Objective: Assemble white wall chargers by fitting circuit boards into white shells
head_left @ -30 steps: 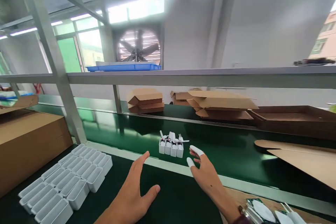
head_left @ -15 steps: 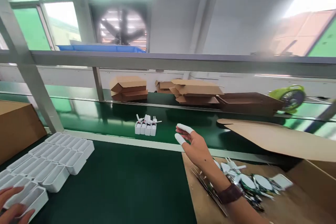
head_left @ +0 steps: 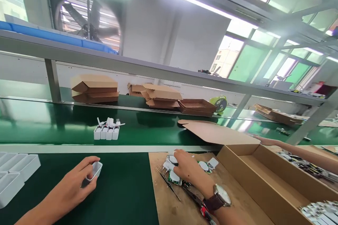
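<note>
My left hand (head_left: pixel 71 190) is closed round a small white open casing (head_left: pixel 95 171) just above the green mat. My right hand (head_left: pixel 188 170), with a watch on its wrist, lies fingers-down on a pile of small circuit boards with white parts (head_left: pixel 206 166) on a brown board; its fingers curl over the pieces and what they grip is hidden. A row of white casings with plug parts sticking up (head_left: pixel 107 132) stands on the green conveyor belt (head_left: pixel 52 126) beyond both hands.
More empty white casings (head_left: pixel 14 170) lie at the left edge. An open cardboard box (head_left: pixel 266 179) stands at the right, with another person's forearm (head_left: pixel 298 153) beyond it. Folded cartons (head_left: pixel 93 88) and a small green fan (head_left: pixel 219 103) sit behind the belt.
The view has swung right. My left hand has picked up one white casing and brought it toward the middle. My right hand has dropped from the air onto the pile of circuit boards.
</note>
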Tool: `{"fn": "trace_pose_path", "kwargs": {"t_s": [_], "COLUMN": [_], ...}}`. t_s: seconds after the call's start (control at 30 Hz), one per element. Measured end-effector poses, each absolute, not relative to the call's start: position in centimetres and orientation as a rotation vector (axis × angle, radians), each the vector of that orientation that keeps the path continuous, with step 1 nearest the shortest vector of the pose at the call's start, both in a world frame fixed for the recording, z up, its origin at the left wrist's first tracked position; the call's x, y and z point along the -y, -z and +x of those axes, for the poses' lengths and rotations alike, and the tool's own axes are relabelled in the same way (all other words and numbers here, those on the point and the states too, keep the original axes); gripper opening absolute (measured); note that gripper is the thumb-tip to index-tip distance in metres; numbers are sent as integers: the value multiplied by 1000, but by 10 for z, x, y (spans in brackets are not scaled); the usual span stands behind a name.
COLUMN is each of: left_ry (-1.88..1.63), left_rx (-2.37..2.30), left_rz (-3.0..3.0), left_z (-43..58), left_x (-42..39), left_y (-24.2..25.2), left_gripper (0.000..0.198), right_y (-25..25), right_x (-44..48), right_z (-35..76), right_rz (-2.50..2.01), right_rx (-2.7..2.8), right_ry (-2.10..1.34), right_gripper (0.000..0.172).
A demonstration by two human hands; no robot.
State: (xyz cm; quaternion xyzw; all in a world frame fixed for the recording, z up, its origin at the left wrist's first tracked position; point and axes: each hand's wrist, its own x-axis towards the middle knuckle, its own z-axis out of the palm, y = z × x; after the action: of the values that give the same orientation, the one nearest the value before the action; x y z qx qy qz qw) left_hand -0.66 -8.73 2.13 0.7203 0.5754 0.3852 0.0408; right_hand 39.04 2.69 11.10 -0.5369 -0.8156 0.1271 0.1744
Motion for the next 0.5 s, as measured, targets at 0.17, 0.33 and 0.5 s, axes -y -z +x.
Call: {"fn": "trace_pose_path", "kwargs": {"t_s": [0.17, 0.33, 0.5], "left_ry": [-1216, -1290, -1279], "left_rx": [-1681, -1640, -1663], "left_rz": [2090, 1933, 1919], "left_z": [8, 8, 6], "left_x": [73, 88, 89], "left_y": [9, 29, 18], "left_gripper": [25, 20, 20], "right_y": [-91, -104, -86], "right_x": [-31, -45, -33], "right_z": [402, 394, 332], "right_rz": [-1649, -1572, -1304], "right_rx": [2204, 1957, 1850], "right_ry": [-353, -513, -920], "right_gripper": [24, 24, 31]}}
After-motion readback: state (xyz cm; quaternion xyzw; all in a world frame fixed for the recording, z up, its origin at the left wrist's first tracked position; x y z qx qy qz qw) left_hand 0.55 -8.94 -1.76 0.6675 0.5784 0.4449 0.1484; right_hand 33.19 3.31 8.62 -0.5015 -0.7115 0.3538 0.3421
